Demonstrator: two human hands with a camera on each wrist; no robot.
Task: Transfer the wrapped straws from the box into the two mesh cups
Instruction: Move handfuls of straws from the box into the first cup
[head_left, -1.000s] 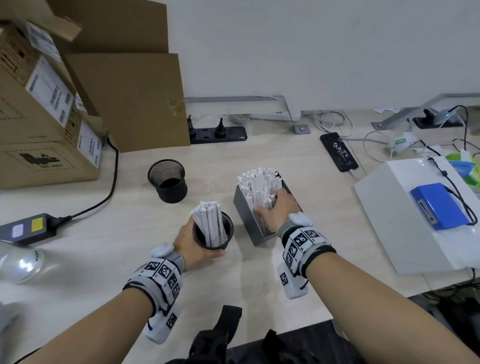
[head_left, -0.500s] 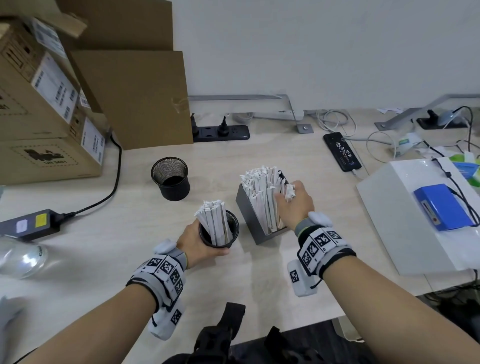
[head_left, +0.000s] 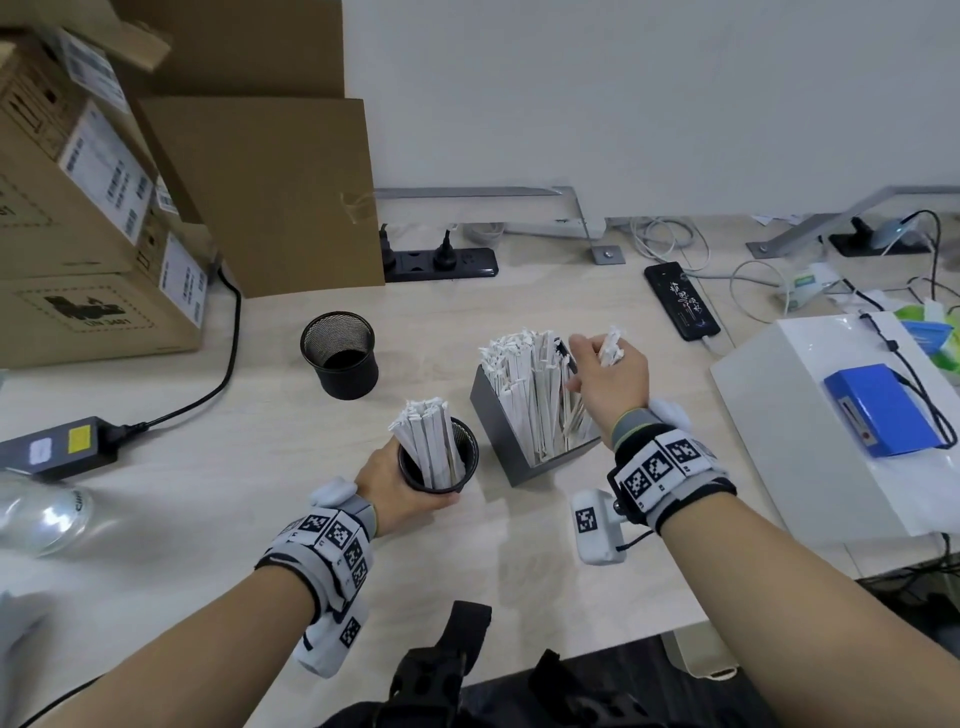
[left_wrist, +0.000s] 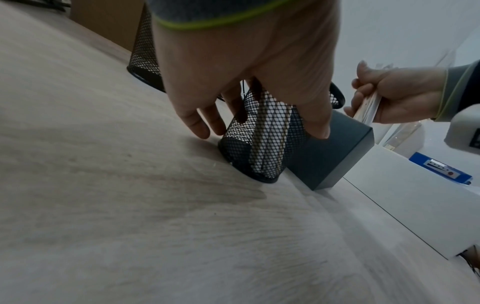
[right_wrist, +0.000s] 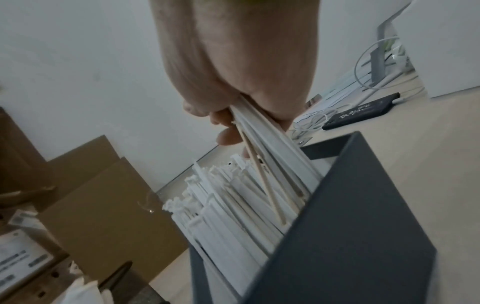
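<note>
Pale wooden surface (head_left: 519, 545): the left hand (head_left: 400, 483) is gripping the near mesh cup (head_left: 439, 462) to steady it; at its three o'clock, the right hand (head_left: 608, 379) is pinching wrapped straws (head_left: 610, 345) above the grey box (head_left: 506, 447).

The right hand (right_wrist: 233, 67) reaches down from the top of the frame, its fingers (right_wrist: 228, 137) curled around a small bundle of wrapped straws (right_wrist: 270, 148), which slant from the grip down into the dark grey box (right_wrist: 363, 216) below. One thin bare stick (right_wrist: 262, 181) runs among the held straws. Just below and beside the grip, the box is packed with more white wrapped straws (right_wrist: 221, 205) standing on end, their crimped tops showing. Past the grip, a dark phone (right_wrist: 363, 113) lies on the light wooden table (right_wrist: 428, 164) among white cables (right_wrist: 324, 117). Below and away from the grip on the other side, brown cardboard boxes (right_wrist: 103, 195) stand against a white wall (right_wrist: 91, 61).
</note>
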